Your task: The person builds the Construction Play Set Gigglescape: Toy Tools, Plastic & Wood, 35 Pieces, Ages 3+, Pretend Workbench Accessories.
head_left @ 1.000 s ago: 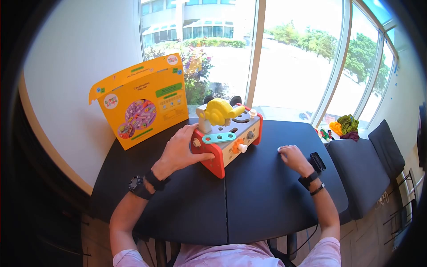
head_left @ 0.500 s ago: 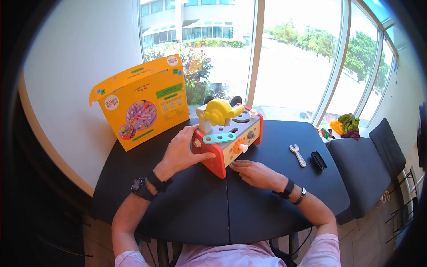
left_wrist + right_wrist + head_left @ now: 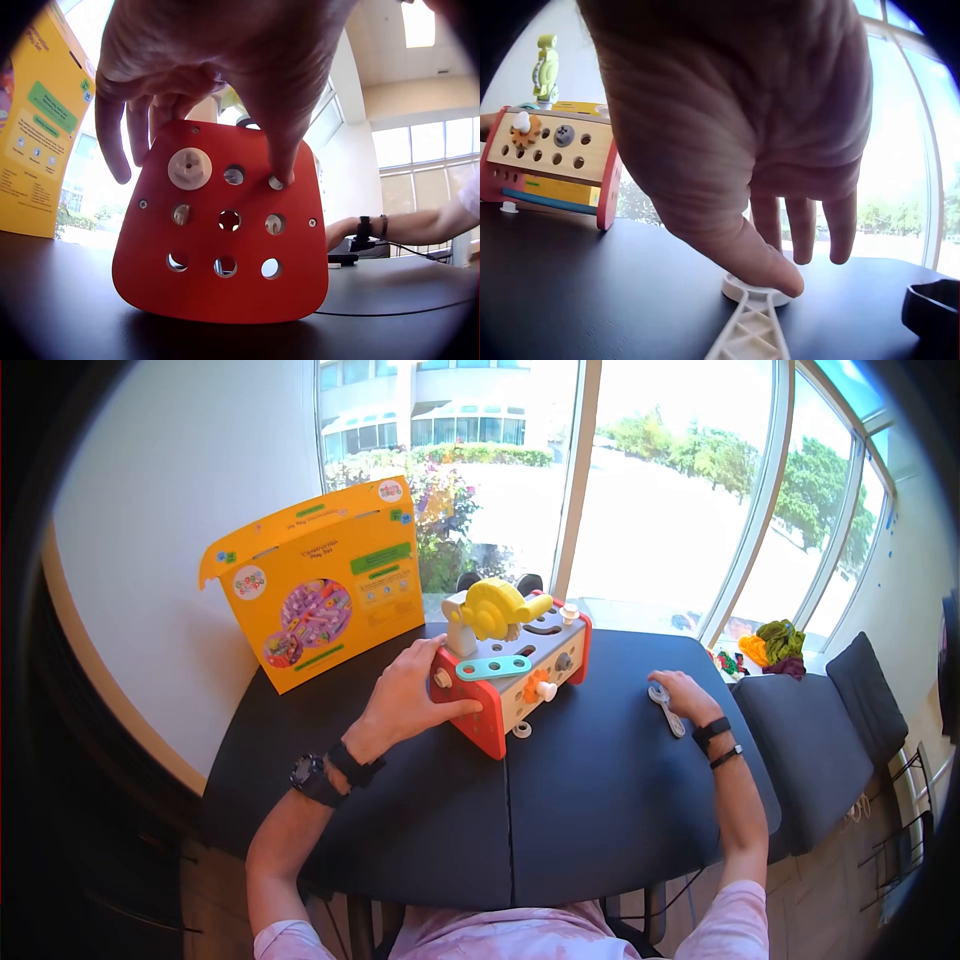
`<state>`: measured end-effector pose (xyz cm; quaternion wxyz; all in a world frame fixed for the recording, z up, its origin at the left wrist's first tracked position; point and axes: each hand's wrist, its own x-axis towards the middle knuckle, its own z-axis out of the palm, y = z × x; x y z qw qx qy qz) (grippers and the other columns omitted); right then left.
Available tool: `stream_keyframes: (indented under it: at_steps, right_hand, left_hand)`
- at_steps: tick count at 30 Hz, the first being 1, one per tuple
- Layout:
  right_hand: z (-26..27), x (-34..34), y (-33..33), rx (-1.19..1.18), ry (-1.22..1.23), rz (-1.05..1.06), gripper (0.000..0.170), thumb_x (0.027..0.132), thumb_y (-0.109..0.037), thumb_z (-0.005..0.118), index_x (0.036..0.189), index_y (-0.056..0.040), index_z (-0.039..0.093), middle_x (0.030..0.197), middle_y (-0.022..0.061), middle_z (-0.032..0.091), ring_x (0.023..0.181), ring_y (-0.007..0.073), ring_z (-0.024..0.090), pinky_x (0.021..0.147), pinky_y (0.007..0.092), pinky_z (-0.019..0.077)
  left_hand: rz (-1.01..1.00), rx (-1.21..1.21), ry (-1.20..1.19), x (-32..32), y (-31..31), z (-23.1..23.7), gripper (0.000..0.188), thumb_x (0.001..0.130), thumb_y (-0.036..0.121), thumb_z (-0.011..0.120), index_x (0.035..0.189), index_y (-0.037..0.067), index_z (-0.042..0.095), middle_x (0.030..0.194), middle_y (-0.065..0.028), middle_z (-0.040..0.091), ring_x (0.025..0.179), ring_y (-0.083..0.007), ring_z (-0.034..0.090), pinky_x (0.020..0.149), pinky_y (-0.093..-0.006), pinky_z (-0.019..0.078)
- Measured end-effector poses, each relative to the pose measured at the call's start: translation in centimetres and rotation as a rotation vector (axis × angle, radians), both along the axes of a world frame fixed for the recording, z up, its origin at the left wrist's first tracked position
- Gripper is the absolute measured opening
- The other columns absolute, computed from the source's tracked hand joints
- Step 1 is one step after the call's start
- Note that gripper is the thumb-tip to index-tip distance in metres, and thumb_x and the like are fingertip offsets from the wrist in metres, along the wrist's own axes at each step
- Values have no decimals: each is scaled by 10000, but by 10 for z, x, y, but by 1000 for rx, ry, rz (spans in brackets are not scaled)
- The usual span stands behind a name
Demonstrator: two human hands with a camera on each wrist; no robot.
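A toy workbench (image 3: 522, 703) with red end panels stands on the table. My left hand (image 3: 405, 695) grips its near red panel (image 3: 225, 289), the thumb over a hole beside a white bolt head (image 3: 189, 168). On top are a yellow saw-like piece (image 3: 492, 610) and a turquoise strip with holes (image 3: 493, 668). An orange gear (image 3: 537, 687) sits on the wooden side. A white ring-shaped piece (image 3: 521, 730) lies by the bench's foot. My right hand (image 3: 690, 697) is over the white toy wrench (image 3: 667, 712), thumb at its head and the other visible fingers hanging fairly straight.
A yellow play-set box (image 3: 330, 590) stands at the back left. A small black case (image 3: 932, 309) sits right of the wrench. Beyond the table's right edge are a dark cushioned seat (image 3: 815, 730) and coloured cloth (image 3: 778, 642). Large windows rise behind.
My right hand went from beside the wrench to the workbench's foot, then back over the wrench. The white ring-shaped piece now shows by the bench. My left hand has kept its grip.
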<state>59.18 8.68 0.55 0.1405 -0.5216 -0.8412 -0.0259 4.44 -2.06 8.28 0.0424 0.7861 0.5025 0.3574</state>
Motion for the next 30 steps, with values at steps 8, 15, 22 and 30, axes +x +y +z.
stream_keyframes:
  at_steps: [8,15,22,30]
  right_hand:
    - [28,-38,-31,-123,49,-8,118,890,-51,816,1007,-45,826,997,166,813,1014,371,774,912,462,613]
    - [18,-102,-34,-101,141,197,132,910,-146,823,958,-25,844,913,192,799,864,384,772,827,457,621]
    - [16,-148,-34,-130,108,270,171,950,-192,800,933,-25,833,880,199,781,842,407,751,798,486,605]
    - [19,-162,-29,-126,135,270,174,964,-188,789,914,-25,823,870,203,771,840,415,742,791,495,600]
  left_hand:
    - [-11,20,-10,0,1,1,1060,741,528,1014,1511,-54,576,1360,-206,701,1248,-334,711,1067,-413,578]
    - [-30,-4,-55,-1,7,-4,1069,727,535,1021,1511,-46,584,1369,-185,701,1225,-307,723,987,-416,626]
    - [-32,3,-54,1,11,-6,1061,741,521,1018,1513,-55,573,1380,-179,690,1224,-297,725,984,-415,643]
    - [-27,-14,-60,4,13,-4,1065,743,512,1023,1513,-65,567,1383,-185,684,1231,-295,725,999,-409,650]
